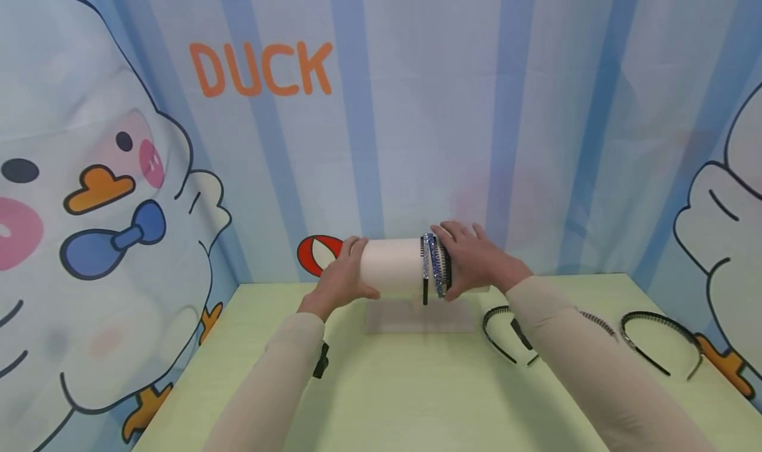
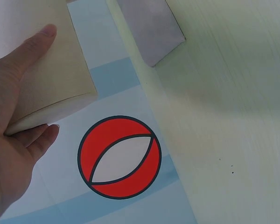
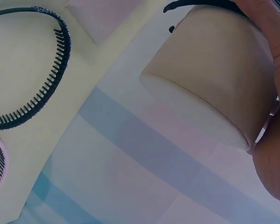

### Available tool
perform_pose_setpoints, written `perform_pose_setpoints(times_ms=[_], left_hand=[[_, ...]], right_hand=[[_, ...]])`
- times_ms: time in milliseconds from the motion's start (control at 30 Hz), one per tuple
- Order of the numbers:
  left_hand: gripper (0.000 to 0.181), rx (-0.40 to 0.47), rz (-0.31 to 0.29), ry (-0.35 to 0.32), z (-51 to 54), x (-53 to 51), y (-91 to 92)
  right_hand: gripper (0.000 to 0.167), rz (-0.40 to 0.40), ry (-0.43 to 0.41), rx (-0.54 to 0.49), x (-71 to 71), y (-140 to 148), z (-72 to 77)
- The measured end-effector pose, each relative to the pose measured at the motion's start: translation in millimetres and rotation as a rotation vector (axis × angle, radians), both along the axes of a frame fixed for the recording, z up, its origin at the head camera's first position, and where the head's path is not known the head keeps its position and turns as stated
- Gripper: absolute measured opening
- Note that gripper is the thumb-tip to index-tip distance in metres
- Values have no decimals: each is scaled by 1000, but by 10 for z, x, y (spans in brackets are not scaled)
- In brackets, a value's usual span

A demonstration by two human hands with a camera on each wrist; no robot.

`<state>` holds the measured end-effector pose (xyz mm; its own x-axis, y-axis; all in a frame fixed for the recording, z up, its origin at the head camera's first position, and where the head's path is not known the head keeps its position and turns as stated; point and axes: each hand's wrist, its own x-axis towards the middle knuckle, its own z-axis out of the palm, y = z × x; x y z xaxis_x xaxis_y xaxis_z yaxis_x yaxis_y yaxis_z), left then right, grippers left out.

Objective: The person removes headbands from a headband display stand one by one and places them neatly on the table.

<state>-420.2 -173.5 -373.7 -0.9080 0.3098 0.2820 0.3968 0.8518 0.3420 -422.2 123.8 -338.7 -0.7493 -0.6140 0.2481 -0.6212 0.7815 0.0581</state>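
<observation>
A pale cylindrical headband stand (image 1: 389,265) lies sideways above a light base (image 1: 393,316). My left hand (image 1: 340,278) grips its left end, thumb across the near side and fingers around the far side. Near the right end, a silver glittery headband (image 1: 425,257) and a blue glittery headband (image 1: 437,267) sit around the cylinder. My right hand (image 1: 473,257) holds a black toothed headband (image 1: 448,270) beside them, fingers over the top and thumb at the front. In the right wrist view, the cylinder's right end (image 3: 205,70) shows, with the hand partly cut off by the frame.
Several headbands lie on the pale green table (image 1: 405,399) at the right, including a black toothed headband (image 1: 661,317); my right sleeve covers some. A small black item (image 1: 321,361) lies beside my left sleeve. A duck-print curtain (image 1: 417,108) hangs behind the table.
</observation>
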Motion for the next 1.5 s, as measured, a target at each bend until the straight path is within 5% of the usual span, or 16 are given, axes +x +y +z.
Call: perform_pose_setpoints(times_ms=[567,1500], left_hand=[[112,20,-12,18,17,19,23],[111,21,-14,16,8,34,7]], right_hand=[[128,-27,20,52,6,5,3],[117,-59,-7,-61,29,509,-11]])
